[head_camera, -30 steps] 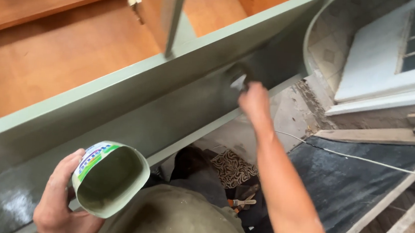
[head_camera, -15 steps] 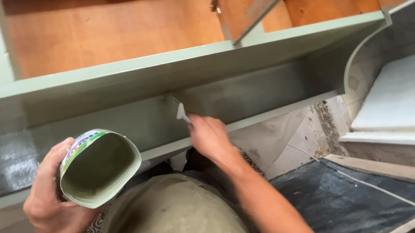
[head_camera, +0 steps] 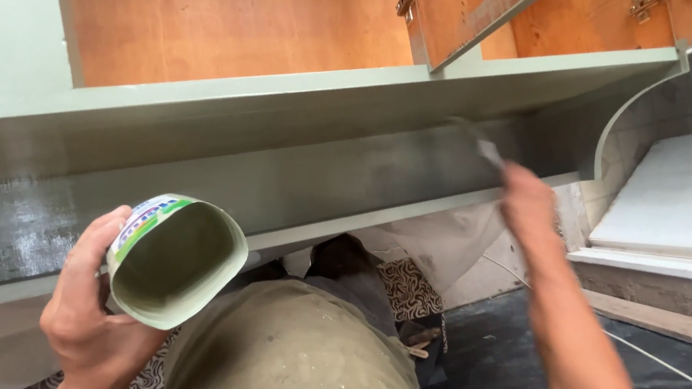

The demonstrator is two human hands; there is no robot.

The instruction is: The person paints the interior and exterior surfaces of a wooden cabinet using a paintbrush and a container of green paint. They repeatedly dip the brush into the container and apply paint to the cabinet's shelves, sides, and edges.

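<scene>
— What's nearest you?
— Your left hand (head_camera: 85,314) is wrapped around the cut-open paint container (head_camera: 176,259), low and near your chest.
— And farther out?
— Your right hand (head_camera: 526,205) is closed on a blurred brush (head_camera: 481,147) against the green cabinet's (head_camera: 285,132) recessed panel, near its curved right edge; open floor (head_camera: 498,355) lies below.

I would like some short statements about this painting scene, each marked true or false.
1. The left hand holds a cut container with green paint inside. True.
2. The right hand rests on the floor. False: it is raised at the green cabinet, holding a blurred tool, probably a brush.
3. The inside of the cabinet is bare orange-brown wood. True.
4. The container is full to the brim with red paint. False: its inside is coated pale green.
5. A cabinet door hangs open above. True.
</scene>
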